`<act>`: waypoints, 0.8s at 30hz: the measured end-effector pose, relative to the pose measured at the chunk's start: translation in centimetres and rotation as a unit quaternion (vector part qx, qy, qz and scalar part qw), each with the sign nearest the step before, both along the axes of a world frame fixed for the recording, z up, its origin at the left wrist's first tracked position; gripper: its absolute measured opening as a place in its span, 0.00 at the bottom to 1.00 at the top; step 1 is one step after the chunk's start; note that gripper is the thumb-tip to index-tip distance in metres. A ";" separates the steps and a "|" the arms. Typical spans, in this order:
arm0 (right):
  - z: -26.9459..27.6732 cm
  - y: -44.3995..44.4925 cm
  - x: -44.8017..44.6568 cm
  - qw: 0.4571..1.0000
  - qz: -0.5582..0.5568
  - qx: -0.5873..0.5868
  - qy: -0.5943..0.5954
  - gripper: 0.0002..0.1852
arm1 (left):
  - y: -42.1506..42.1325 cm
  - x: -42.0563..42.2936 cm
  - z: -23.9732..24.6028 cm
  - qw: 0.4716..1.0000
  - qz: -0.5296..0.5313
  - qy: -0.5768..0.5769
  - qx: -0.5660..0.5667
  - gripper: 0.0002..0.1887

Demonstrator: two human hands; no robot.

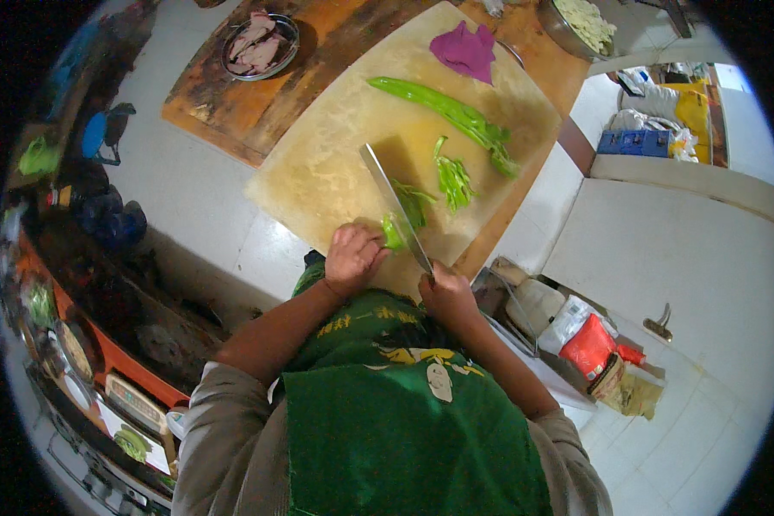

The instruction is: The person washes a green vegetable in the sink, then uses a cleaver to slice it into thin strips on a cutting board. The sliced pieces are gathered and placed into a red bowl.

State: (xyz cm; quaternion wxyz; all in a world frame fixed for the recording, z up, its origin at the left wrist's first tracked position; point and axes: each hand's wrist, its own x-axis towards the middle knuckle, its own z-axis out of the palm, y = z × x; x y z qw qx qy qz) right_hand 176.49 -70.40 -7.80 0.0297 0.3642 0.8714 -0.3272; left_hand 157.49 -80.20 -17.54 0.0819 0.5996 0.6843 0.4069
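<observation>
My right hand (448, 290) grips the handle of a kitchen knife (396, 203), its blade pointing away from me over the cutting board (309, 174). Under and beside the blade lie cut pieces of green pepper (413, 209). My left hand (356, 256), fingers curled, holds a light green pepper piece (392, 233) against the board, close to the blade. A small heap of pepper strips (454, 184) sits to the right of the knife. Farther up rests a long whole green pepper (435, 108). The blade hides part of the pepper beneath it.
A purple cloth (466, 51) lies at the board's far end. On the wooden table (193, 109) stands a metal bowl of meat pieces (258, 48). A bowl of pale chopped food (584, 26) is at far right. Packages (584, 348) lie low on the right.
</observation>
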 end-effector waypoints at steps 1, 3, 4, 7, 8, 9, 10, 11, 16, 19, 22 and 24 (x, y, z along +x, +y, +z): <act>0.7 -0.2 0.3 1.000 -0.011 -0.021 0.000 0.07 | 0.0 0.3 -0.1 1.000 0.006 0.006 0.000 0.14; 1.0 -0.5 1.0 1.000 -0.008 -0.021 0.004 0.06 | 0.1 0.6 0.2 1.000 0.011 0.004 -0.009 0.13; 1.1 -0.6 1.3 1.000 -0.009 -0.020 0.005 0.06 | 0.3 0.5 0.7 1.000 0.008 -0.003 -0.017 0.12; -1.2 -0.6 1.0 0.998 0.037 0.014 -0.039 0.10 | 0.1 0.7 0.5 0.999 0.012 0.000 -0.034 0.12; -1.5 -0.6 0.8 0.999 0.035 0.027 -0.016 0.10 | 0.1 0.7 0.1 0.999 0.015 0.006 -0.036 0.11; -1.6 -0.6 0.4 0.999 0.033 0.039 0.008 0.10 | 0.2 0.7 0.4 1.000 0.016 0.010 -0.021 0.11; -1.6 -0.5 0.2 0.998 0.030 0.051 0.032 0.10 | 0.3 0.6 0.6 1.000 0.016 0.014 -0.006 0.10; -1.4 -0.4 0.3 0.999 0.009 0.029 0.034 0.08 | 0.4 0.7 0.9 1.000 0.016 0.017 0.009 0.09; 0.7 -0.2 1.2 0.996 -0.038 -0.038 0.067 0.06 | -0.1 1.4 0.3 0.999 0.031 0.012 -0.034 0.08; 0.6 -0.9 1.4 0.997 -0.020 -0.059 -0.034 0.06 | 0.0 1.6 0.5 0.999 0.040 0.012 -0.028 0.08; -0.5 -0.7 0.4 0.999 0.004 -0.048 -0.008 0.08 | 0.0 1.8 0.4 0.998 0.046 0.012 -0.033 0.08; -0.7 0.1 -0.4 0.999 0.012 -0.043 -0.013 0.08 | 0.0 1.8 0.4 0.998 0.048 0.009 -0.039 0.08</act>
